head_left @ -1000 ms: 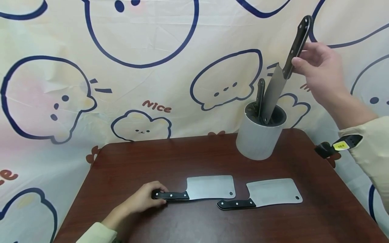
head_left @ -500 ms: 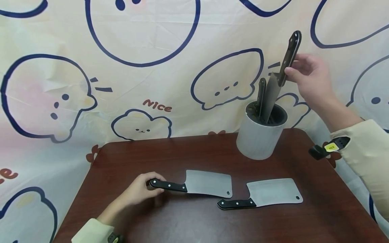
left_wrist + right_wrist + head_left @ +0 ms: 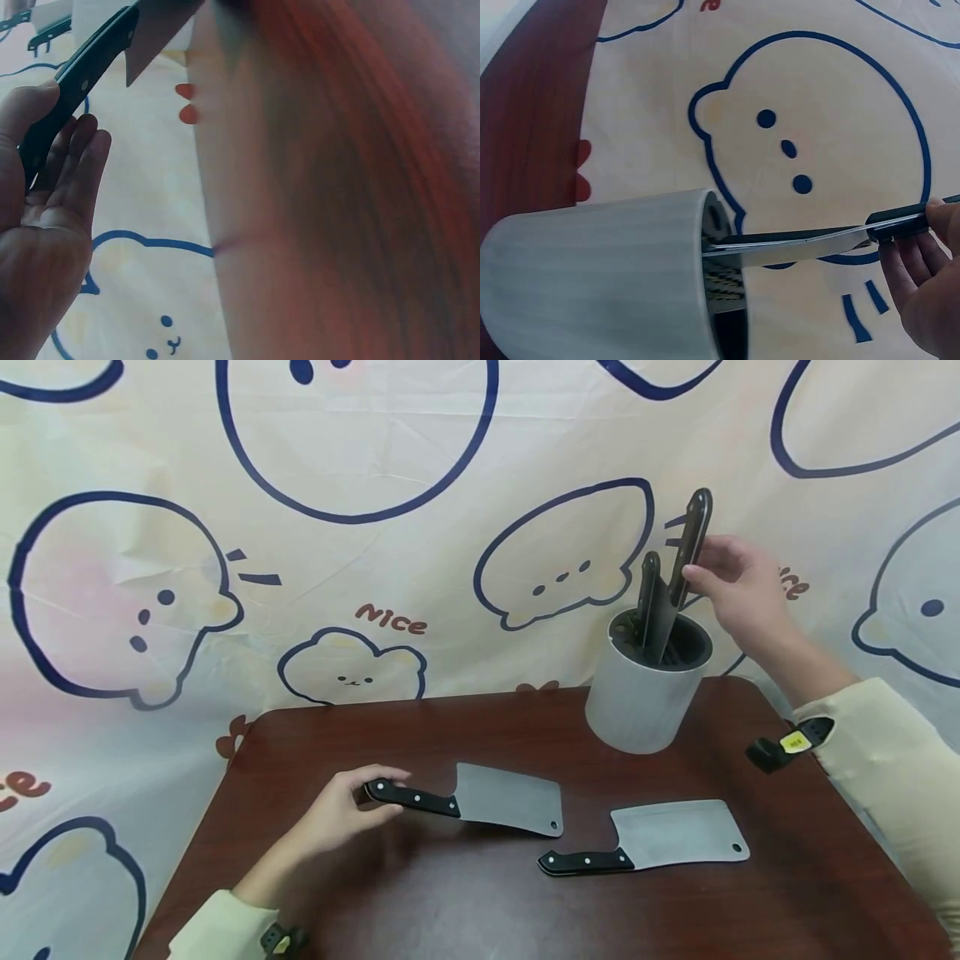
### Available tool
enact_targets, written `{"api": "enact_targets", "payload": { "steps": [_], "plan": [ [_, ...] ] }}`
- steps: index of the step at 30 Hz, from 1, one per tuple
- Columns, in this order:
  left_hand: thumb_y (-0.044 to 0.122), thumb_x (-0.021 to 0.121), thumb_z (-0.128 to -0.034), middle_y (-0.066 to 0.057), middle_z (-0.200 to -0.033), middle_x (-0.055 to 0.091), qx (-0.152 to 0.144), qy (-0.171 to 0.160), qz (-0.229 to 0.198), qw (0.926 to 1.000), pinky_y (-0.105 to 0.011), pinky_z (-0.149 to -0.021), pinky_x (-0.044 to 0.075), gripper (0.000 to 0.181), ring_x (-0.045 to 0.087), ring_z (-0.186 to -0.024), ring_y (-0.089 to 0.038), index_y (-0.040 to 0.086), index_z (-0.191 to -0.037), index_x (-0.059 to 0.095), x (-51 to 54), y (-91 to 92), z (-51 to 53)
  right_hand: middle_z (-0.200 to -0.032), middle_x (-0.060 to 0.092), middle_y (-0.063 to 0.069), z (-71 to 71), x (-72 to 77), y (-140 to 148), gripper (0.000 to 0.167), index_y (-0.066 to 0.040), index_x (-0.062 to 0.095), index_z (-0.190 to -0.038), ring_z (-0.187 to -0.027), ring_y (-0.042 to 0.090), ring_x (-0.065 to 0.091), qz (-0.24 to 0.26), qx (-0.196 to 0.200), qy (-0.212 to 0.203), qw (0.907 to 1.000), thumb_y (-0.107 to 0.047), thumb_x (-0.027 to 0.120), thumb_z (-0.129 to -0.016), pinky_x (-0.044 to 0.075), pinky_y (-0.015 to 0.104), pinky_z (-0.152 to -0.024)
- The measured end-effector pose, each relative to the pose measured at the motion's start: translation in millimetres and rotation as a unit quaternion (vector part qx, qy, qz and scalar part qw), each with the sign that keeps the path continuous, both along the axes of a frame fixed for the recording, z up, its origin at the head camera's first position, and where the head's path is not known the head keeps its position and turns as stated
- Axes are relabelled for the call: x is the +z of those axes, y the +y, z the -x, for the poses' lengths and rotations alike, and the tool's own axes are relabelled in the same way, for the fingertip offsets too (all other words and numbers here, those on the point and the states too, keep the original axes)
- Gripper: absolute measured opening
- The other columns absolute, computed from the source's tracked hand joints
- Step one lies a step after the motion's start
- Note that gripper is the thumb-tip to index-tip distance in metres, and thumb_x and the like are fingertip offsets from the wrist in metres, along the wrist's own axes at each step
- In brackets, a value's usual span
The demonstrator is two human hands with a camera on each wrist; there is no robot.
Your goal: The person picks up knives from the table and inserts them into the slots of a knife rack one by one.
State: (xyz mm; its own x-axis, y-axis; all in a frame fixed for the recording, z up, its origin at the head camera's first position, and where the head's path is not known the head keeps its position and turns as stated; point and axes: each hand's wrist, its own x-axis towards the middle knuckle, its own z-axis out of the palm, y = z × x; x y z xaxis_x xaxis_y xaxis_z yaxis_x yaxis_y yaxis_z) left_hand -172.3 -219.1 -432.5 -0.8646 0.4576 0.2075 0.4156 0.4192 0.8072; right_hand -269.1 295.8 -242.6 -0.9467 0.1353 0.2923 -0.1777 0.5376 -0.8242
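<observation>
My left hand (image 3: 341, 810) pinches the black riveted handle of a cleaver (image 3: 510, 799), whose broad blade points right and hangs a little above the table. In the left wrist view the thumb and fingers hold that handle (image 3: 75, 86) from both sides. My right hand (image 3: 738, 585) grips the black handle of a kitchen knife (image 3: 692, 539) with thumb and fingers; its blade (image 3: 795, 247) is partly inside the white round knife holder (image 3: 641, 710). Another black-handled knife (image 3: 648, 585) stands in the holder beside it. A second cleaver (image 3: 678, 835) lies flat on the table, handle to the left.
The dark reddish-brown table (image 3: 450, 902) reaches back to a cream cloth (image 3: 360, 568) printed with blue cartoon outlines. The knife holder stands near the table's back right corner.
The right hand has come down and left, sinking the knife deeper into the holder. My left hand has lifted its cleaver off the table, slightly up and left in the head view.
</observation>
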Motion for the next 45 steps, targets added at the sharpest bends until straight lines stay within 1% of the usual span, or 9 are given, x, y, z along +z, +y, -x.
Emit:
{"api": "enact_targets", "payload": {
  "steps": [5,10,14,18,22,30,34,39,45],
  "plan": [
    [0.006,0.079,-0.0883,-0.003,-0.11,0.074,0.01,0.009,-0.022,0.9997,-0.021,-0.089,0.053,0.049,0.068,-0.098,-0.015,0.005,-0.135,0.064,12.1,-0.7,-0.6,-0.142,0.057,0.013,-1.0,-13.5,-0.4,0.054,-0.018,0.047,-0.153,-0.131,0.023,0.057,-0.004,-0.011,-0.018,0.9998,-0.031,0.061,-0.102,0.04,0.042,-0.114],
    [-0.004,0.077,-0.0875,-0.012,-0.113,0.072,0.006,0.025,-0.083,0.9962,-0.023,-0.085,0.057,0.055,0.071,-0.097,-0.015,0.003,-0.139,0.059,24.8,-2.1,0.3,-0.136,0.059,0.013,-1.3,-25.5,-1.4,0.052,-0.018,0.05,-0.15,-0.125,0.023,0.06,-0.005,-0.012,-0.018,0.9997,-0.032,0.063,-0.102,0.043,0.045,-0.111],
    [-0.009,0.074,-0.0874,-0.017,-0.114,0.07,0.018,0.036,-0.125,0.9913,-0.025,-0.086,0.058,0.055,0.073,-0.097,-0.014,0.001,-0.138,0.057,36.3,-1.8,2.4,-0.139,0.058,0.017,-2.2,-34.4,-1.2,0.054,-0.016,0.048,-0.151,-0.128,0.029,0.058,-0.012,-0.005,-0.024,0.9996,-0.034,0.062,-0.102,0.043,0.05,-0.11],
    [-0.012,0.073,-0.0865,-0.018,-0.114,0.071,0.035,0.047,-0.15,0.9869,-0.026,-0.087,0.057,0.051,0.073,-0.098,-0.014,-0.006,-0.134,0.056,47.7,0.5,3.9,-0.142,0.056,0.02,-2.3,-42.2,-0.4,0.057,-0.013,0.045,-0.153,-0.13,0.034,0.055,-0.016,0.0,-0.03,0.9994,-0.034,0.061,-0.103,0.042,0.054,-0.11],
    [-0.016,0.071,-0.0857,-0.013,-0.114,0.073,0.031,0.048,-0.177,0.9825,-0.026,-0.087,0.057,0.049,0.073,-0.099,-0.015,-0.011,-0.131,0.054,56.7,4.1,5.2,-0.14,0.057,0.021,-1.5,-49.3,0.5,0.057,-0.011,0.046,-0.152,-0.129,0.036,0.055,-0.023,0.002,-0.03,0.9993,-0.034,0.061,-0.102,0.042,0.056,-0.109],
    [-0.016,0.07,-0.0858,0.002,-0.111,0.074,0.041,0.058,-0.17,0.9828,-0.026,-0.086,0.058,0.048,0.073,-0.097,-0.013,-0.008,-0.131,0.058,72.9,8.8,5.8,-0.138,0.057,0.021,-2.5,-60.4,-0.5,0.057,-0.01,0.045,-0.152,-0.128,0.036,0.056,-0.024,0.011,-0.038,0.9989,-0.033,0.061,-0.103,0.044,0.057,-0.107],
    [-0.014,0.071,-0.0859,0.001,-0.113,0.073,0.053,0.063,-0.158,0.9839,-0.025,-0.086,0.057,0.048,0.073,-0.099,-0.012,-0.008,-0.132,0.058,81.8,9.8,7.4,-0.138,0.057,0.021,-2.4,-65.3,-0.7,0.057,-0.007,0.045,-0.152,-0.128,0.036,0.056,-0.026,0.014,-0.042,0.9987,-0.032,0.061,-0.103,0.045,0.055,-0.107],
    [-0.016,0.071,-0.0849,-0.007,-0.115,0.073,0.054,0.076,-0.166,0.9818,-0.025,-0.087,0.057,0.05,0.072,-0.099,-0.012,-0.007,-0.133,0.059,90.8,10.1,10.1,-0.137,0.056,0.02,-2.5,-71.8,-0.4,0.057,-0.007,0.045,-0.151,-0.128,0.035,0.056,-0.021,0.017,-0.045,0.9986,-0.032,0.061,-0.103,0.045,0.053,-0.108],
    [-0.018,0.07,-0.0844,0.001,-0.112,0.074,0.053,0.079,-0.173,0.9803,-0.024,-0.086,0.057,0.049,0.072,-0.097,-0.011,-0.01,-0.132,0.059,99.2,9.5,11.1,-0.137,0.057,0.021,-2.0,-76.2,-0.7,0.058,-0.007,0.046,-0.151,-0.128,0.036,0.056,-0.021,0.013,-0.041,0.9989,-0.034,0.061,-0.103,0.044,0.055,-0.107]
  ]
}}
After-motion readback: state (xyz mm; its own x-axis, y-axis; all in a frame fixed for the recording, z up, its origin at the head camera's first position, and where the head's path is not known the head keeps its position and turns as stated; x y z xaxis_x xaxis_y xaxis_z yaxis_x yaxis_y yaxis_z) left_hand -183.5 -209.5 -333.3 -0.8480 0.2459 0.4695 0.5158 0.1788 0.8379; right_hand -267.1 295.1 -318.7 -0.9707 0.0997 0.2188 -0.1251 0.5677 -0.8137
